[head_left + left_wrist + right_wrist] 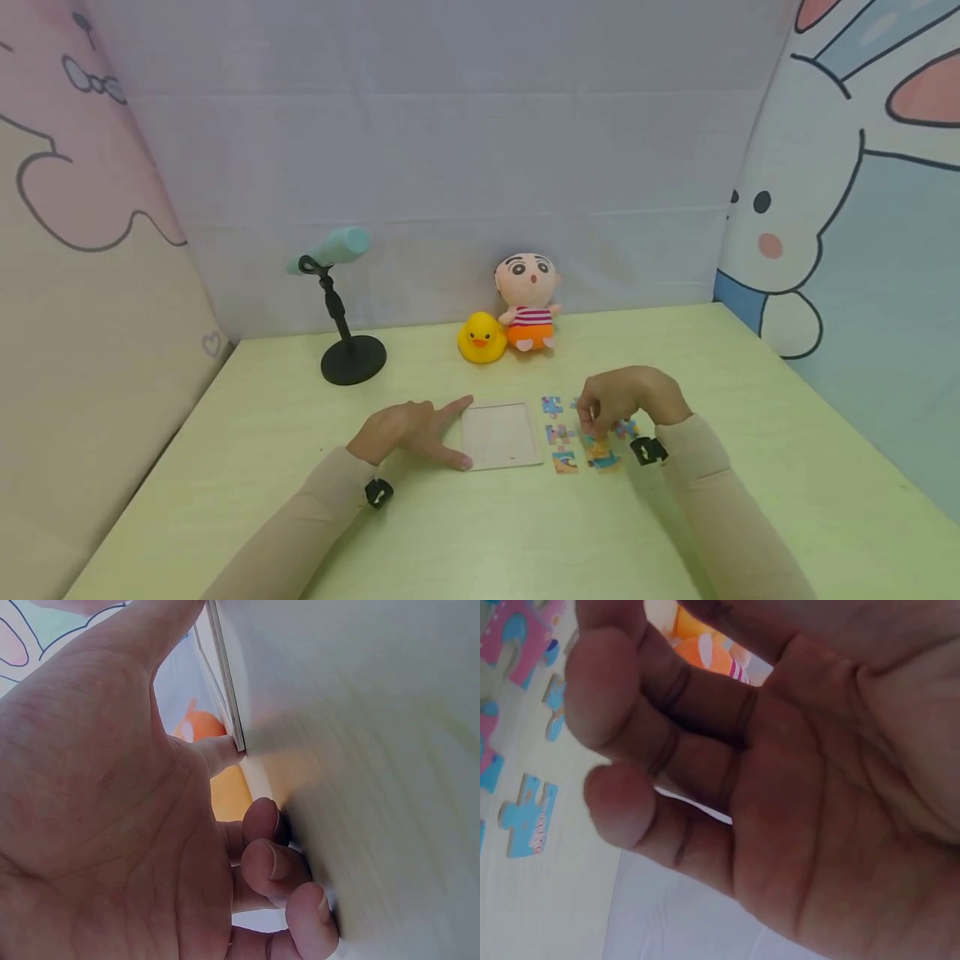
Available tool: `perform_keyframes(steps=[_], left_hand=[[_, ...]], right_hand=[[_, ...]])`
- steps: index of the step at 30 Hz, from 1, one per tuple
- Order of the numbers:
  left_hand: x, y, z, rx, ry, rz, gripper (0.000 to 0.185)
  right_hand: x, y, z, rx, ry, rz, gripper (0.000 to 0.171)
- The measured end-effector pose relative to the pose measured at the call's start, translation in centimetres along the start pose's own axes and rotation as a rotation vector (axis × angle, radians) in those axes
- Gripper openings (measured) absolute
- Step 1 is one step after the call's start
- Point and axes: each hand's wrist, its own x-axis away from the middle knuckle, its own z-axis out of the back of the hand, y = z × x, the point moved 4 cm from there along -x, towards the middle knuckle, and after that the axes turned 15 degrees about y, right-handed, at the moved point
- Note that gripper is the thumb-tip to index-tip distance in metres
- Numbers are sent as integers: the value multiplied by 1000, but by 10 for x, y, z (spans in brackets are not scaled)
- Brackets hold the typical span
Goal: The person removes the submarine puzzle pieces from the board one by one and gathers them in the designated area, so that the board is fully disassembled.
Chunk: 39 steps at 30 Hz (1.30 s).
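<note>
A pale square puzzle tray [501, 437] lies flat on the table. My left hand [412, 429] is at its left side, thumb and index finger spread to touch its near and far left corners. In the left wrist view, the left hand's other fingers [277, 866] bend loosely by the tabletop. Right of the tray are several jigsaw pieces, among them a blue one [552, 405], a pink one [558, 434] and an orange-blue one [565, 462]. My right hand [626, 396] reaches down over the right-hand pieces, fingers bent; whether its fingertips pinch a piece is hidden.
A yellow rubber duck [482, 338] and a plush doll [528, 302] stand behind the tray. At the back left is a black stand [353, 360] holding a mint-green cylindrical object [337, 247]. Cloth-covered walls edge the table at the back and sides.
</note>
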Motion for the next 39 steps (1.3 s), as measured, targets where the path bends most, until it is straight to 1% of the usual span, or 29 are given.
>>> perform_keyframes(steps=[7, 16, 24, 28, 33, 39], left_hand=[[0, -1, -1, -4, 3, 6, 104], [-1, -1, -2, -6, 1, 3, 104], [-2, -1, -2, -10, -4, 0, 104], [-2, -1, -2, -11, -5, -2, 104], [-3, -1, -1, -15, -6, -3, 105], [-3, -1, -2, -11, -17, -1, 105]], right_hand=[[1, 4, -3, 33, 18, -94, 15], [1, 8, -3, 85, 50, -159, 14], [3, 10, -3, 94, 64, -184, 13], [4, 12, -3, 109, 68, -187, 14], [5, 12, -2, 99, 60, -196, 16], [8, 20, 0, 126, 66, -226, 16]])
